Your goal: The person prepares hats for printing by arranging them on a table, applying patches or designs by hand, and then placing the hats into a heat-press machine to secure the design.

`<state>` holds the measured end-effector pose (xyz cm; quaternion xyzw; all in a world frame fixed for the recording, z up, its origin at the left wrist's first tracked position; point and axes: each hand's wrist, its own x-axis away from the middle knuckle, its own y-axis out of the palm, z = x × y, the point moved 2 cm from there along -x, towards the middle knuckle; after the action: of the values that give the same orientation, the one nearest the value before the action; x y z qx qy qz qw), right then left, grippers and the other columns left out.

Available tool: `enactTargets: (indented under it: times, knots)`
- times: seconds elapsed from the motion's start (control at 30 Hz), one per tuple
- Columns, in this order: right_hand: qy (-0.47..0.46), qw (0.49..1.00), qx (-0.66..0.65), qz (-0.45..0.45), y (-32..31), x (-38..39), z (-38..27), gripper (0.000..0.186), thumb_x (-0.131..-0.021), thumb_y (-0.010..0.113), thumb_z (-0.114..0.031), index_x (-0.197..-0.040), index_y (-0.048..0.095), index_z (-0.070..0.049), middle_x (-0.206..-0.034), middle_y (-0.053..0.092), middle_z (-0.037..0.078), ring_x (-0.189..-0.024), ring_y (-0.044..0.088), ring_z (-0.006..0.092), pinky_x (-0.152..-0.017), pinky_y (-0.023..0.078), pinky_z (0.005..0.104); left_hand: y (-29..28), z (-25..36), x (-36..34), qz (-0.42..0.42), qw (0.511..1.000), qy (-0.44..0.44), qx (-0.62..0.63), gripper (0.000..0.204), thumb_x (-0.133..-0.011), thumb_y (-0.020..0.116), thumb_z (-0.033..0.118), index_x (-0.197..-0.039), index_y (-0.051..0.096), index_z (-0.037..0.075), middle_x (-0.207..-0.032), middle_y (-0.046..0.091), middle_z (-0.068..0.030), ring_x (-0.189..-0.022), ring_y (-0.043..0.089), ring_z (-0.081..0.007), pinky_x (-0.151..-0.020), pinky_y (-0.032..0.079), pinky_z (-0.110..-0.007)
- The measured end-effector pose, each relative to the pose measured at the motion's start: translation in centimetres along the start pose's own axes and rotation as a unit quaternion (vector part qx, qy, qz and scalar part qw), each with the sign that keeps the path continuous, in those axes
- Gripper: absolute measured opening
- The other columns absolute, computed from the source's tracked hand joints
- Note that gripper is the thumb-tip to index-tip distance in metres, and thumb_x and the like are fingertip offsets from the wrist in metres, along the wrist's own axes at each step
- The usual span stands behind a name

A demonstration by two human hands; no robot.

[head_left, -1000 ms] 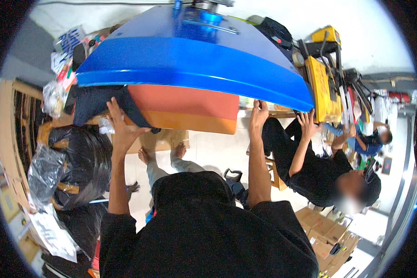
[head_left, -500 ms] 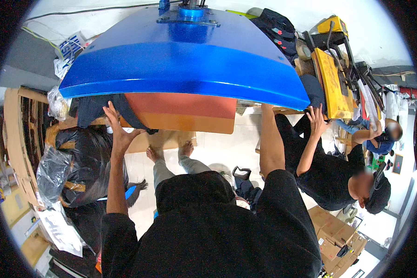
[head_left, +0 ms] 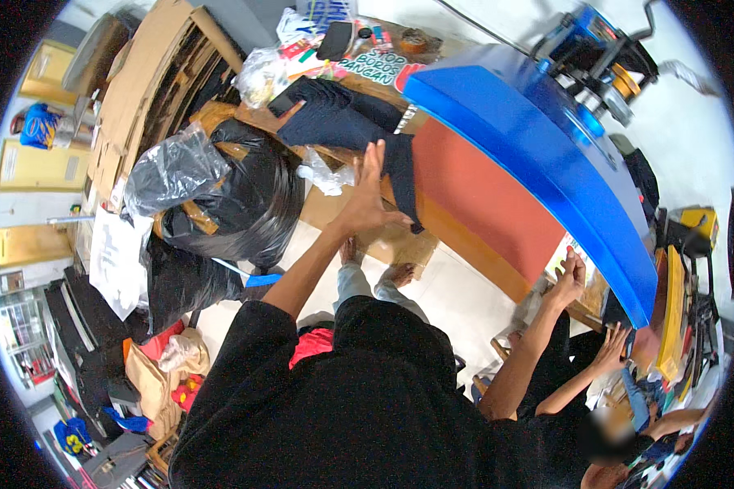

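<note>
A heat press fills the right half, with its thick blue upper plate (head_left: 530, 155) above a reddish-brown pad (head_left: 481, 200). My left hand (head_left: 369, 200) is open, fingers spread, beside a dark navy cloth (head_left: 399, 167) that hangs over the pad's left end. Whether the fingertips touch the cloth I cannot tell. At the pad's right end, my right hand (head_left: 570, 279) pinches the edge of a small white printed sheet (head_left: 560, 251). Part of that sheet is hidden below the blue plate.
More navy clothing (head_left: 334, 118) lies on the table at the left, near a dark phone (head_left: 335, 41) and clear plastic (head_left: 263, 75). Black wrapped bundles (head_left: 249, 191) stand on the floor. At the right, a co-worker's hand (head_left: 610, 350) is close to the plate's corner, near yellow equipment (head_left: 671, 314).
My view has swung left, so the press now sits further right. My right hand, earlier hidden under the blue plate, has come out with the white sheet. My left hand stays open by the cloth.
</note>
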<state>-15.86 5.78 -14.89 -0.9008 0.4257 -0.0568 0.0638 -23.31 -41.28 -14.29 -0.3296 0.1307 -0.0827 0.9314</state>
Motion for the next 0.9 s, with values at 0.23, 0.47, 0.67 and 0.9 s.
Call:
enactTargets:
  times: [0.23, 0.47, 0.67, 0.9]
  knots:
    - [0.143, 0.949, -0.054, -0.277, 14.6, 13.9, -9.3, 0.023, -0.090, 0.072, -0.024, -0.109, 0.069, -0.011, -0.089, 0.069, 0.000, -0.074, 0.059, 0.0053, -0.062, 0.047, 0.0232, 0.1, 0.0, 0.0, -0.001, 1.000, -0.016, 0.018, 0.151, -0.053, 0.091, 0.049, -0.155, -0.009, 0.001, -0.163, 0.000, -0.0224, -0.151, -0.002, -0.0416, -0.119, -0.004, -0.056]
    - [0.090, 0.931, 0.089, -0.342, 24.0, 21.7, -7.9, 0.019, -0.088, 0.072, -0.017, -0.098, 0.070, -0.001, -0.080, 0.069, 0.008, -0.056, 0.063, 0.0121, -0.046, 0.051, 0.0246, 1.2, -1.7, -0.1, 0.060, 0.995, 0.067, 0.048, 0.143, -0.056, 0.088, 0.056, -0.154, -0.001, 0.001, -0.162, 0.004, -0.0249, -0.149, 0.004, -0.0467, -0.118, -0.001, -0.061]
    - [0.084, 0.924, 0.173, -0.330, 24.7, 21.1, -7.6, 0.024, -0.086, 0.069, -0.016, -0.094, 0.069, 0.007, -0.067, 0.067, 0.014, -0.056, 0.068, 0.0174, -0.047, 0.056, 0.0281, 2.4, -2.5, 1.2, 0.095, 0.992, 0.083, 0.015, 0.097, -0.071, 0.078, 0.059, -0.142, 0.037, 0.006, -0.161, 0.008, -0.0259, -0.147, 0.008, -0.0491, -0.116, 0.003, -0.066]
    - [0.055, 0.914, 0.201, -0.349, 24.3, 21.3, -7.7, 0.017, -0.088, 0.064, -0.008, -0.094, 0.066, 0.007, -0.077, 0.065, 0.009, -0.060, 0.066, 0.0149, -0.055, 0.057, 0.0262, 3.8, -2.0, 3.3, 0.111, 0.985, 0.102, -0.079, 0.080, -0.079, 0.072, 0.055, -0.144, 0.044, 0.016, -0.162, 0.012, -0.0224, -0.149, 0.007, -0.0444, -0.114, 0.005, -0.067]
